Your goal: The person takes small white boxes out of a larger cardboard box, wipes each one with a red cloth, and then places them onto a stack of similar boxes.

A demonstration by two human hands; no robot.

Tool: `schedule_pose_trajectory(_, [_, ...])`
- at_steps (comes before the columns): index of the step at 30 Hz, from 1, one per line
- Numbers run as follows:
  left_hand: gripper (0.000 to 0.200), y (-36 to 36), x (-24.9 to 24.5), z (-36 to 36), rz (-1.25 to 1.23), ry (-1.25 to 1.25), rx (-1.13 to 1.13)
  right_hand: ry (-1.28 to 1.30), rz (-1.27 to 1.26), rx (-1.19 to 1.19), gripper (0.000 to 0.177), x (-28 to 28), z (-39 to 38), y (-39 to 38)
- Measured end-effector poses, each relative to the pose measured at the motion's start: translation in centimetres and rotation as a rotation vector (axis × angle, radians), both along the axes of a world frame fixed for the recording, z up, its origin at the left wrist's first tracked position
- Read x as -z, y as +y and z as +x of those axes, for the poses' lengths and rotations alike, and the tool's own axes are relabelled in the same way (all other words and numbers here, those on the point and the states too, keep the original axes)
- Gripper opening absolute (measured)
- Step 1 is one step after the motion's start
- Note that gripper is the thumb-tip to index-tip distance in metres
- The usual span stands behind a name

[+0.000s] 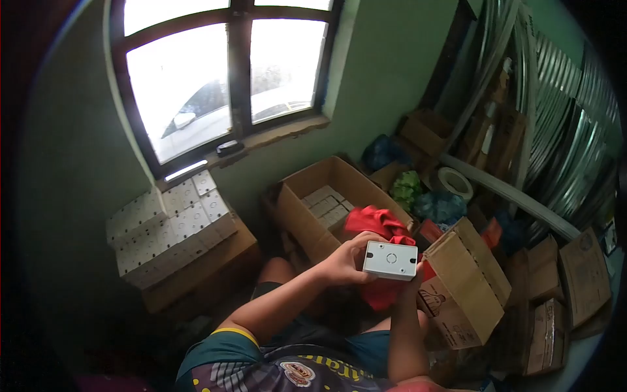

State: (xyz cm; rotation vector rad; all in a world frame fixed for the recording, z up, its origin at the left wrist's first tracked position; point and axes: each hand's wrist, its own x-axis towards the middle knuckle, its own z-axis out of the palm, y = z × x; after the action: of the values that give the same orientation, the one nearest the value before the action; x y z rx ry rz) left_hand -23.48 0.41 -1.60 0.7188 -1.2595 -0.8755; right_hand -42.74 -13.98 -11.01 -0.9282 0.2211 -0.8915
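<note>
A white rectangular electrical box (390,259), with a round mark at its centre and dark slots at both ends, is held up in front of the body. My left hand (351,260) grips its left end, with fingers and thumb wrapped round it. At the right end, my right hand (415,273) holds the box, mostly in shadow. A red cloth (379,224) lies just behind the box and hangs below it. Beyond it, an open cardboard box (307,232) contains several similar white boxes (326,204).
Stacked white boxes (176,228) stand on a brown carton (202,268) at the left, below the window. An open-flapped carton (450,313) sits close at the right. Further right are flattened cartons (584,277), a long white channel (509,193) and metal strips (555,111).
</note>
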Motion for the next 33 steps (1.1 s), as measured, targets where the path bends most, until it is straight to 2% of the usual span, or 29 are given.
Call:
schedule_pose_trajectory(3, [0.072, 3.3, -1.7, 2.2, 0.061, -0.136, -0.028, 0.111, -0.225, 0.023, 0.076, -4.8, 2.0, 3.9])
schedule_pose_trajectory(4, [0.083, 4.2, -1.5, 2.5, 0.110, -0.115, -0.030, 0.185, -0.303, 0.070, 0.076, -7.3, 2.4, 4.8])
schedule_pose_trajectory(5, [0.088, 5.0, -1.6, 2.4, 0.110, 0.025, -0.026, 0.259, -0.380, 0.122, 0.077, -9.4, 2.8, 5.7])
schedule_pose_trajectory(6, [0.093, 5.5, -1.9, 1.7, 0.108, 0.165, -0.018, 0.233, -0.390, 0.136, 0.062, -10.5, 3.2, 6.6])
schedule_pose_trajectory(7, [0.098, 5.8, -2.1, 1.0, 0.103, 0.308, -0.006, 0.250, -0.404, 0.177, 0.060, -10.3, 3.5, 7.1])
schedule_pose_trajectory(8, [0.102, 5.9, -2.2, 0.6, 0.083, 0.351, -0.031, 0.270, -0.423, 0.221, 0.057, -10.1, 3.7, 7.3])
schedule_pose_trajectory(11, [0.094, 5.6, -1.2, -0.2, 0.098, 0.462, -0.069, 0.296, -0.427, 0.398, 0.045, -10.8, 4.2, 9.4])
schedule_pose_trajectory(13, [0.083, 4.2, 0.1, -1.2, 0.107, 0.688, -0.080, 0.349, -0.533, 0.552, 0.041, -10.1, 4.5, 9.4])
schedule_pose_trajectory(14, [0.078, 3.6, 1.1, -1.9, 0.141, 0.838, -0.081, 0.384, -0.637, 0.593, 0.032, -9.9, 4.3, 9.3])
schedule_pose_trajectory(15, [0.073, 2.9, 2.3, -2.3, 0.182, 0.988, -0.081, 0.407, -0.843, 0.678, 0.030, -9.8, 4.1, 9.3])
schedule_pose_trajectory(16, [0.053, 2.3, 2.7, -1.9, 0.206, 1.103, 0.070, 0.429, -1.048, 0.760, 0.028, -10.8, 4.1, 9.8])
schedule_pose_trajectory(18, [0.042, 1.9, 3.8, -1.7, 0.195, 1.235, 0.018, 0.444, -1.392, 0.878, 0.023, -11.7, 3.7, 10.1])
schedule_pose_trajectory(19, [0.037, 1.7, 3.5, -1.2, 0.189, 1.296, -0.007, 0.422, -1.411, 0.806, 0.031, -11.4, 2.9, 9.8])
schedule_pose_trajectory(20, [0.038, 1.6, 3.2, -0.7, 0.129, 1.284, -0.090, 0.422, -1.410, 0.719, 0.042, -12.6, 3.0, 10.5])
schedule_pose_trajectory(21, [0.032, 1.6, 3.1, -0.3, 0.115, 1.286, -0.076, 0.423, -1.406, 0.631, 0.054, -13.8, 3.2, 11.4])
schedule_pose_trajectory(22, [0.032, 1.9, 2.5, -0.5, 0.154, 1.260, 0.018, 0.483, -1.413, 0.394, 0.076, -14.0, 3.4, 11.5])
schedule_pose_trajectory(23, [0.033, 2.6, 1.5, -1.0, 0.193, 1.234, 0.109, 0.458, -1.407, 0.278, 0.080, -13.3, 4.1, 11.6])
schedule_pose_trajectory(24, [0.036, 3.1, 0.4, -2.3, 0.288, 1.124, -0.141, 0.489, -1.482, 0.345, 0.078, -11.9, 3.8, 10.9])
schedule_pose_trajectory(25, [0.036, 2.6, -0.2, -2.8, 0.157, 1.182, -0.076, 0.513, -1.562, 0.414, 0.076, -11.5, 3.8, 10.7])
schedule_pose_trajectory(28, [0.039, 3.9, -1.1, -3.4, 0.179, 1.092, -0.117, 0.343, -1.196, 0.767, 0.083, -11.3, 4.3, 10.7])
schedule_pose_trajectory(31, [0.042, 3.8, -0.8, -4.0, 0.107, 0.913, -0.273, 0.402, -1.336, 0.579, 0.094, -13.5, 3.8, 11.1])
schedule_pose_trajectory(32, [0.043, 3.6, -0.5, -4.4, 0.107, 0.813, -0.347, 0.361, -1.296, 0.654, 0.081, -13.7, 4.2, 11.5])
schedule_pose_trajectory(33, [0.044, 3.5, -0.3, -4.7, 0.107, 0.710, -0.419, 0.343, -1.202, 0.618, 0.073, -13.1, 3.9, 11.1])
